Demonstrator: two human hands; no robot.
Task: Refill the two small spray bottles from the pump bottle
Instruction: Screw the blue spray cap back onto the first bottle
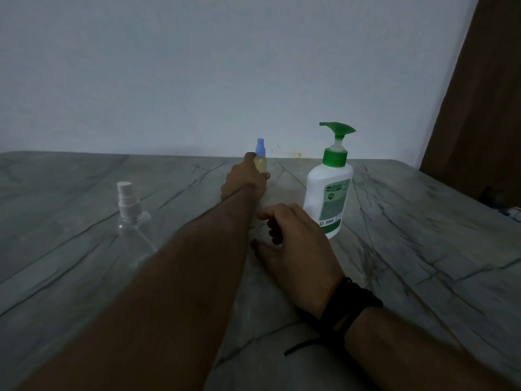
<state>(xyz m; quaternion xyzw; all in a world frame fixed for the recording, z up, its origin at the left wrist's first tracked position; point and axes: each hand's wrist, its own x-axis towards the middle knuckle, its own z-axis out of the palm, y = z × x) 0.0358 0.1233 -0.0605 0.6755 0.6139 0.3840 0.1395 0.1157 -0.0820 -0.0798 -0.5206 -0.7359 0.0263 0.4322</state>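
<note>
A small spray bottle with a blue cap and yellowish liquid stands far back on the grey marble table. My left hand is stretched out and grips its body. A white pump bottle with a green pump head and green label stands upright just right of it. My right hand rests on the table in front of the pump bottle, fingers loosely curled, holding nothing. A clear spray bottle with a white cap stands upright at the left and looks empty.
A pale wall runs along the table's far edge. A brown door or panel stands at the right. A black cord band is tied round my right wrist. The light is dim.
</note>
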